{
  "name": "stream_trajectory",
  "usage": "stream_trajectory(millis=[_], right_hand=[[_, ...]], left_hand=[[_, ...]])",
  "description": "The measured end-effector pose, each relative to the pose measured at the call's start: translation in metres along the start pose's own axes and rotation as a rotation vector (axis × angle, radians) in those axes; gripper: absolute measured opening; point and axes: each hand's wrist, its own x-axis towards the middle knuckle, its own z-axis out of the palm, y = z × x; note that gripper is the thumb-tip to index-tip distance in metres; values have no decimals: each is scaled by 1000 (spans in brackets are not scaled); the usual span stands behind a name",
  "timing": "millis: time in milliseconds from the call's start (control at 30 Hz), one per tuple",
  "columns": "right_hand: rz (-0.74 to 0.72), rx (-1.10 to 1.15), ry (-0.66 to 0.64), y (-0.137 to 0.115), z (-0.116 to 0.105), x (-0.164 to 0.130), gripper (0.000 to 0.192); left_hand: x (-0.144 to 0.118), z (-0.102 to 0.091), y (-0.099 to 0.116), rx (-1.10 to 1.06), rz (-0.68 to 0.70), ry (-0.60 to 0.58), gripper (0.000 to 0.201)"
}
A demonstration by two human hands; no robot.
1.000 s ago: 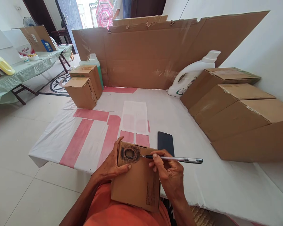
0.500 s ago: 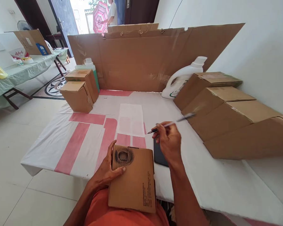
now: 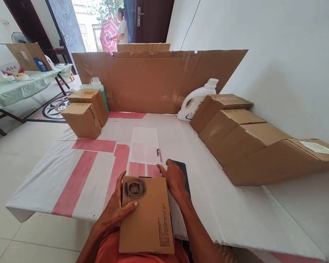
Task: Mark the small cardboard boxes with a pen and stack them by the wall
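Observation:
My left hand (image 3: 119, 204) grips the left side of a small cardboard box (image 3: 150, 223), thumb on top and fingers along its edge. The box rests against my lap at the table's front edge. Dark scribbled rings surround a hole (image 3: 134, 187) at its upper left, and printed text runs down its right side. A pen (image 3: 158, 152) lies on the table beside a white sheet of paper (image 3: 144, 140), its lower end running behind the box. Just right of the pen, my right hand (image 3: 177, 179) has its thumb and index finger apart, partly covering a dark flat tablet-like object (image 3: 184, 171).
Several cardboard boxes (image 3: 235, 146) line the table's right side, with a white jug (image 3: 193, 104) behind them. Two boxes (image 3: 82, 118) and a green-liquid bottle (image 3: 97, 87) stand at left. A cardboard panel (image 3: 148, 80) closes the back. A person (image 3: 123, 29) with an umbrella is beyond the doorway.
My right hand has lowered leftward to the table and let go of the pen, which now lies beside the paper. My left hand keeps its hold on the box. The camera view has shifted.

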Motion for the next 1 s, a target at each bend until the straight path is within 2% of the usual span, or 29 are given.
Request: stream_trajectory(millis=[100, 200, 333, 400, 500, 600, 733, 800, 867, 1000], right_hand=[[169, -43, 115, 23, -3, -29, 52], [297, -23, 115, 43, 2, -48, 63], [336, 138, 77, 55, 8, -44, 70], [331, 248, 64, 58, 8, -37, 67], [246, 450, 34, 64, 7, -37, 49], [156, 714, -12, 74, 2, -53, 47], [275, 1347, -100, 87, -17, -90, 60], [316, 1503, -125, 86, -28, -109, 60], [290, 1566, -181, 76, -34, -127, 54], [174, 1726, -434, 35, -25, -154, 44]], left_hand=[[0, 2, 0, -18, -6, 7, 120], [1, 3, 0, -20, 10, 5, 118], [-1, 4, 1, -21, 9, -5, 117], [-3, 3, 0, -20, 12, 2, 118], [-5, 2, -4, -24, 35, 18, 116], [-4, 0, -10, -49, 46, 6, 113], [0, -1, -10, -49, 15, 8, 115], [3, 1, -7, -42, 1, 12, 117], [4, 4, -5, -41, -2, 10, 117], [3, 8, -1, -22, 2, -23, 114]])
